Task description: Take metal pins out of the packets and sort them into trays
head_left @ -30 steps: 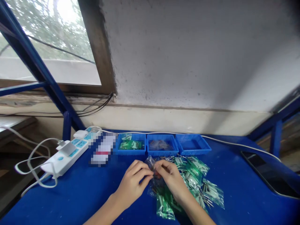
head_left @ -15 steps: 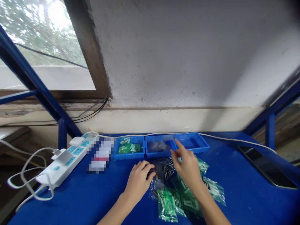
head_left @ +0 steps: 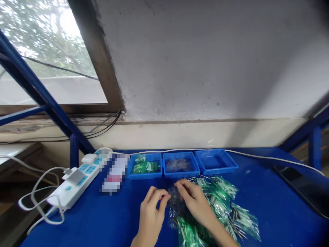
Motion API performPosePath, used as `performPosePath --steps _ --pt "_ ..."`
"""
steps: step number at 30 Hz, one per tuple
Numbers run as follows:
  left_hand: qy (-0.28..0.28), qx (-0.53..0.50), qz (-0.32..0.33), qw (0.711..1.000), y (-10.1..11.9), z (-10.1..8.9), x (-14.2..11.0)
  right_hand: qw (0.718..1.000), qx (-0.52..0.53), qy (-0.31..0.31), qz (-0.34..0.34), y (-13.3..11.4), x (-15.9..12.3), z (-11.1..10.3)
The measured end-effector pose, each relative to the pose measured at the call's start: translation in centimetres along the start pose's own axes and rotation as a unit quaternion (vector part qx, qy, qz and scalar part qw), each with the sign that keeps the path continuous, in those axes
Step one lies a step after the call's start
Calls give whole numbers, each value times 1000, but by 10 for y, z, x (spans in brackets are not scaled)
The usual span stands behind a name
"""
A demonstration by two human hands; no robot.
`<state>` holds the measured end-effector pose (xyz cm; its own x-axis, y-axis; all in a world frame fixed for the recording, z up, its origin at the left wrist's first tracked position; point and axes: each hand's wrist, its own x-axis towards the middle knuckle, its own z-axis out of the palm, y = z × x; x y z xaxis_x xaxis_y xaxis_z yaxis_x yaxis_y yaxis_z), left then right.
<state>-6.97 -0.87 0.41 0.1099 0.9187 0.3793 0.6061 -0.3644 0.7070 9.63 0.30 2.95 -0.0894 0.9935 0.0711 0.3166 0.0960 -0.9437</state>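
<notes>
My left hand is closed in a pinch at the left edge of a clear plastic bag. My right hand pinches at the upper right of the same bag, fingers curled and partly hidden. The bag looks dark against the blue table, and its contents are too blurred to make out. Below and right of it lies a heap of clear bags with green and white pieces and thin metal screws. Part of this heap is hidden under my right forearm.
Behind my hands stand three blue trays in a row: the left tray holds green-and-white bags, the middle tray small dark items, the right tray nothing visible. A power strip lies left, a black phone right.
My right hand has come down and left from beside the middle tray to the clear bag. My left hand has stayed near the bag, its fingers now closer together. The view has shifted slightly.
</notes>
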Motion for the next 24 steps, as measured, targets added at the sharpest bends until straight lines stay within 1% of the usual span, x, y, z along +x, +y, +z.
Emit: performPosePath --steps 3,6,9,11,13,15,16,17,18,20,22,23,24 --pt "18 -33 38 999 6 6 -9 994 106 -18 32 2 0 1" --pt "1 -50 86 995 5 11 -16 981 187 -3 44 3 -1 1" --pt "-6 -63 111 992 1 11 -17 974 221 4 53 3 -2 1" --pt "-18 -71 120 990 0 8 -12 973 223 9 60 5 -2 3" --pt "-57 -80 128 987 1 3 -2 974 218 18 62 8 -1 3" --pt "-105 -93 134 981 7 -5 12 977 204 38 47 7 1 0" --pt "-119 -102 134 979 12 -10 21 979 192 57 30 5 3 -4" --pt "-120 -114 128 978 19 -16 30 981 178 82 8 1 5 -9" --pt "-117 -124 115 979 27 -22 41 981 162 107 -16 -6 7 -15" --pt "-134 -140 73 978 44 -36 61 981 121 139 -67 -26 13 -29" --pt "-176 -152 26 972 62 -50 81 981 68 142 -114 -50 18 -40" --pt "-176 -162 13 971 69 -56 90 979 37 148 -137 -62 20 -43" --pt "-171 -176 3 969 75 -61 99 972 12 168 -165 -74 22 -44"
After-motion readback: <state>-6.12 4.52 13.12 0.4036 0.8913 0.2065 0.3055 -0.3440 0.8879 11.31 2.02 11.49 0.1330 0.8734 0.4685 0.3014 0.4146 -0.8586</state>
